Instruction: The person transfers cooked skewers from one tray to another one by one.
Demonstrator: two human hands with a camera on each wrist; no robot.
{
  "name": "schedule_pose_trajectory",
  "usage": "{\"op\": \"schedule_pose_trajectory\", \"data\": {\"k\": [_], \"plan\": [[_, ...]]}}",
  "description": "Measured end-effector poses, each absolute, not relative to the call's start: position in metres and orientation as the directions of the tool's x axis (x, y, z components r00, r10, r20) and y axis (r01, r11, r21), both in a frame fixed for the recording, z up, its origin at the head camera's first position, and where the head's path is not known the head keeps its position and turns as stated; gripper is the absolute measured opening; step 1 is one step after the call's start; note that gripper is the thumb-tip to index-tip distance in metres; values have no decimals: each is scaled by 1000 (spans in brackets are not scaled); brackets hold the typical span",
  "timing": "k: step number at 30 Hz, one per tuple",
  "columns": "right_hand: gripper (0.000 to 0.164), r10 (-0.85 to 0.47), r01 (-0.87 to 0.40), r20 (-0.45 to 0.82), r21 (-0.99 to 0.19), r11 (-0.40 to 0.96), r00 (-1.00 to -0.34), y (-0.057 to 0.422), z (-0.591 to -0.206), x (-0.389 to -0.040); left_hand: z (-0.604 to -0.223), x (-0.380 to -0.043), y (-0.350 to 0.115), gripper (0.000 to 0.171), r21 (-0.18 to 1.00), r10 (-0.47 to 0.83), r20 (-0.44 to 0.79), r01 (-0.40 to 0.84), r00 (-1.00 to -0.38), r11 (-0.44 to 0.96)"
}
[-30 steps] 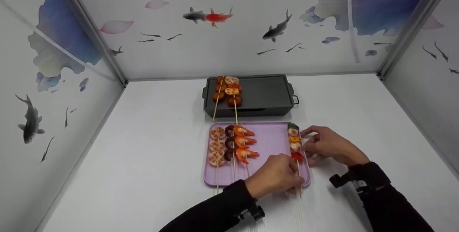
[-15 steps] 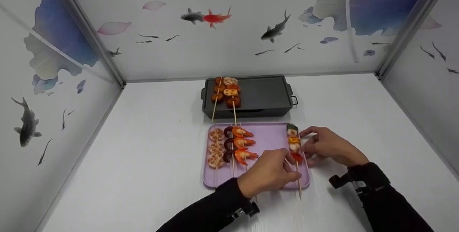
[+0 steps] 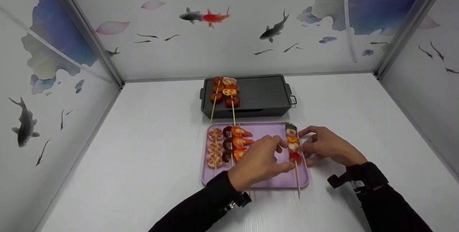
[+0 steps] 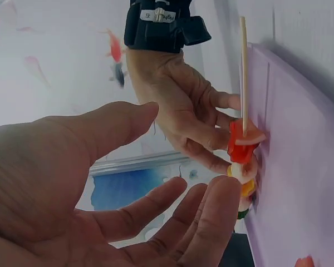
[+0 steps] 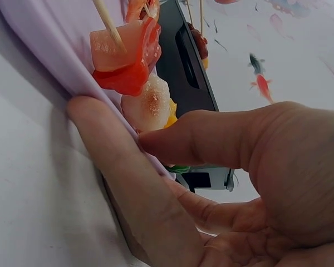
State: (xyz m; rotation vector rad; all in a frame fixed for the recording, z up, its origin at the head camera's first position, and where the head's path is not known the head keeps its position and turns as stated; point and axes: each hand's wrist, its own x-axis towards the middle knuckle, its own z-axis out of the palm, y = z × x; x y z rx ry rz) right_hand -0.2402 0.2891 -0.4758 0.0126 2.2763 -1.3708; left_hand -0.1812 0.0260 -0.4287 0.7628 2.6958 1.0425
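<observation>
the left hand (image 3: 258, 162) spreads its grip wide, with nothing inside, beside one skewer (image 3: 294, 157); the right hand (image 3: 328, 146), fingers parted, touches the tray (image 3: 283, 182).

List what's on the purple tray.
The purple tray holds a lotus skewer, dark curled skewer, shrimp skewer and, rightmost, a mixed skewer. The left hand covers part of the shrimp skewer and anything beneath.

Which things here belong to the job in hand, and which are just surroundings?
Job, apparently:
left hand
right hand
multicoloured food skewer
other wooden-stick food skewers
rectangular purple tray
dark rectangular grill

Surroundings:
white fish-printed wall
black wrist straps
</observation>
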Motion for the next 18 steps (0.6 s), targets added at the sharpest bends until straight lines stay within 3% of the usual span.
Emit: {"op": "schedule_pose_trajectory", "data": {"k": [18], "plan": [[55, -214, 280, -424, -826, 489, -880, 286, -477, -242, -406, -202, -8, 49, 597, 400, 182, 424, -898, 681]]}}
